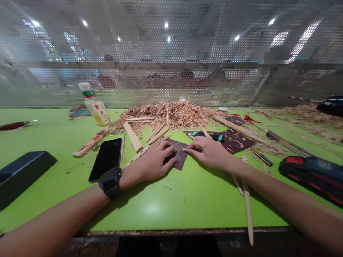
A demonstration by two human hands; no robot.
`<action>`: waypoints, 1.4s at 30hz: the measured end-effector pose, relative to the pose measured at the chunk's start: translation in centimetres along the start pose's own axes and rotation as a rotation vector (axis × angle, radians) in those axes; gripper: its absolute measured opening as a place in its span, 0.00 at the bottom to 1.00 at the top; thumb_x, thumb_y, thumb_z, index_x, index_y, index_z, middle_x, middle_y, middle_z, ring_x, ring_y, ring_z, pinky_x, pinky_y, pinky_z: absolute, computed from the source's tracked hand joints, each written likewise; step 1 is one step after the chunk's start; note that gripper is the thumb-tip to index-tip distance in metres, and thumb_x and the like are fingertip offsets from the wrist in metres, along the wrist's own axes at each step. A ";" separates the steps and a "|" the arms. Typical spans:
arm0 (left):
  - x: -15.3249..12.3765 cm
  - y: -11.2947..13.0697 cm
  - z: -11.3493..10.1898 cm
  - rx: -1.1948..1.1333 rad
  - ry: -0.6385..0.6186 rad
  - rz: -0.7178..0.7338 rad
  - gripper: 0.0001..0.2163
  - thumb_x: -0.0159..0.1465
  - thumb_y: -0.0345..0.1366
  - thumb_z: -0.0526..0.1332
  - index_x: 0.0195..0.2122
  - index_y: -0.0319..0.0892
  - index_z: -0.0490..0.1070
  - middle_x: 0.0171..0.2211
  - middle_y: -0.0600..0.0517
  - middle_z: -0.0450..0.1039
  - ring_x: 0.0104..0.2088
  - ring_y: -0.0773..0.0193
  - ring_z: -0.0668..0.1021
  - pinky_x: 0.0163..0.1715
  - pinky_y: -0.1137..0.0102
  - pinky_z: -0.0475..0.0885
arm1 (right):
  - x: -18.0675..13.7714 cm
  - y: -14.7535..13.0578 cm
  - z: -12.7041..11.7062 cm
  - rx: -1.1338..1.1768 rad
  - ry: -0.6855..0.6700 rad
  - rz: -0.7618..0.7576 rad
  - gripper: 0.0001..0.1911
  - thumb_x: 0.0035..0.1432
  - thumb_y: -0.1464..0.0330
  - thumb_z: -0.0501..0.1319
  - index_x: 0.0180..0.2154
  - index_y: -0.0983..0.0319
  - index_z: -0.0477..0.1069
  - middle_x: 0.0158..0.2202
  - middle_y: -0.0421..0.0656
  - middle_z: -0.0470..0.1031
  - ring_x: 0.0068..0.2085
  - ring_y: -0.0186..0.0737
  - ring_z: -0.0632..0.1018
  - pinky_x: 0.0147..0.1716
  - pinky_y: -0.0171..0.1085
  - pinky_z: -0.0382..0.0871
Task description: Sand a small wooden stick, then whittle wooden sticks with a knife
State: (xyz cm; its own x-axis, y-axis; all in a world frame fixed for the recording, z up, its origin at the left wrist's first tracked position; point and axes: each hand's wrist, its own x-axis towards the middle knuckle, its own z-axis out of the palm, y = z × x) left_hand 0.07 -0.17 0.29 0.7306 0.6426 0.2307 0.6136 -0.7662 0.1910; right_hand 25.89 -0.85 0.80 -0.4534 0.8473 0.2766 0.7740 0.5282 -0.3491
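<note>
Both hands lie palm down in the middle of the frame, on a small dark brown sandpaper sheet (180, 157) that rests flat on the green worktop (160, 207). Left hand (154, 163) covers the left half of the sheet with its fingers stretched and a little spread. Right hand (210, 152) touches the right edge of the sheet with its fingertips only, also with flat fingers. Neither hand closes around anything; both are opened and press downward.

As I judge it, the step in hand is to hold the sheet flat and steady against the worktop. A next move asks for a light, even pressure, so that the thin sheet does not slide or fold. A pale wooden strip (137, 156) lies just beside the left fingers, partly under the hand.

Both forearms come in from the lower corners and meet toward the centre, with low and nearly straight wrists. The left wrist carries a black watch (110, 182).

Near the left arm lies a black phone (106, 159). A bigger sandpaper piece (236, 141) is just behind the right hand, and a heap of wood shavings (174, 115) is at the upper centre. A long pointed stick (248, 210) passes under the right forearm.
</note>
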 end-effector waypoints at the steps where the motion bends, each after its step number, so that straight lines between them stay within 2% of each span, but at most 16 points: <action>1: 0.0 0.0 0.0 0.004 0.000 -0.005 0.18 0.77 0.45 0.53 0.58 0.41 0.75 0.58 0.38 0.72 0.68 0.38 0.67 0.65 0.43 0.69 | 0.1 0.5 -0.1 -0.024 0.021 0.022 0.16 0.72 0.58 0.63 0.40 0.61 0.83 0.40 0.48 0.81 0.40 0.45 0.78 0.38 0.42 0.68; 4: 0.0 0.1 -0.1 0.004 -0.003 -0.002 0.17 0.77 0.44 0.54 0.58 0.41 0.75 0.59 0.38 0.72 0.66 0.40 0.69 0.64 0.43 0.70 | 0.1 0.6 -0.1 -0.027 0.037 0.039 0.15 0.71 0.58 0.63 0.39 0.61 0.84 0.39 0.48 0.81 0.39 0.45 0.78 0.38 0.42 0.67; 8: 0.0 0.2 -0.2 0.008 -0.006 0.018 0.16 0.77 0.44 0.53 0.52 0.41 0.76 0.54 0.39 0.73 0.59 0.45 0.74 0.62 0.47 0.72 | -0.3 -1.2 0.2 0.099 -0.021 -0.035 0.14 0.71 0.60 0.64 0.38 0.59 0.85 0.37 0.46 0.83 0.38 0.44 0.78 0.36 0.41 0.67; 10: 0.0 0.2 -0.2 0.005 -0.002 0.024 0.16 0.77 0.44 0.53 0.51 0.41 0.76 0.54 0.40 0.73 0.58 0.46 0.74 0.62 0.48 0.72 | -0.3 -1.2 0.0 0.120 -0.040 -0.039 0.14 0.70 0.58 0.65 0.39 0.59 0.85 0.37 0.45 0.84 0.38 0.43 0.79 0.36 0.41 0.67; 16: -0.1 0.2 -0.2 -0.014 -0.003 0.003 0.17 0.77 0.44 0.53 0.57 0.41 0.75 0.57 0.38 0.73 0.63 0.43 0.72 0.64 0.46 0.70 | 0.3 1.2 -0.6 -0.026 0.040 0.092 0.17 0.71 0.56 0.63 0.38 0.61 0.85 0.38 0.47 0.83 0.37 0.45 0.78 0.35 0.42 0.67; 19: -0.1 0.2 -0.1 -0.029 0.015 0.006 0.17 0.77 0.45 0.53 0.56 0.42 0.75 0.58 0.38 0.73 0.65 0.42 0.70 0.63 0.45 0.70 | 0.0 -0.1 -0.4 0.008 0.018 0.044 0.17 0.71 0.58 0.63 0.38 0.60 0.85 0.38 0.47 0.82 0.37 0.44 0.78 0.36 0.42 0.68; 23: -0.1 0.1 -0.1 -0.026 0.014 0.015 0.15 0.77 0.45 0.53 0.53 0.43 0.75 0.54 0.40 0.73 0.62 0.45 0.72 0.62 0.49 0.72 | -0.4 -1.6 -0.1 0.136 -0.066 -0.053 0.16 0.71 0.57 0.64 0.40 0.58 0.86 0.39 0.46 0.84 0.40 0.44 0.80 0.38 0.42 0.70; 30: 0.0 0.2 -0.2 -0.017 0.003 -0.012 0.17 0.77 0.45 0.53 0.57 0.43 0.75 0.59 0.39 0.71 0.66 0.42 0.69 0.64 0.46 0.69 | 0.4 1.8 -1.0 -0.033 0.033 0.125 0.18 0.71 0.57 0.63 0.40 0.61 0.86 0.39 0.48 0.83 0.35 0.44 0.78 0.33 0.41 0.68; 37: 0.0 0.1 -0.2 -0.024 -0.022 -0.013 0.18 0.77 0.45 0.53 0.59 0.43 0.74 0.59 0.39 0.71 0.65 0.43 0.71 0.64 0.47 0.71 | -0.2 -0.5 -0.4 0.087 -0.032 -0.021 0.15 0.71 0.59 0.63 0.41 0.59 0.87 0.38 0.47 0.84 0.39 0.45 0.79 0.37 0.42 0.69; 42: 0.1 0.0 -0.1 -0.023 -0.001 -0.012 0.18 0.77 0.45 0.54 0.58 0.42 0.74 0.59 0.38 0.72 0.70 0.39 0.66 0.66 0.44 0.68 | 0.3 1.3 -1.0 0.005 0.008 0.097 0.18 0.71 0.55 0.63 0.40 0.60 0.86 0.38 0.47 0.84 0.35 0.43 0.79 0.33 0.41 0.68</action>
State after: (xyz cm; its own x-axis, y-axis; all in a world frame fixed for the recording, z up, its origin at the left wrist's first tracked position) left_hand 0.10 -0.13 0.42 0.7234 0.6519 0.2277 0.6153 -0.7582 0.2160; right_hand 27.20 0.07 1.31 -0.3727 0.8941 0.2485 0.8121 0.4438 -0.3788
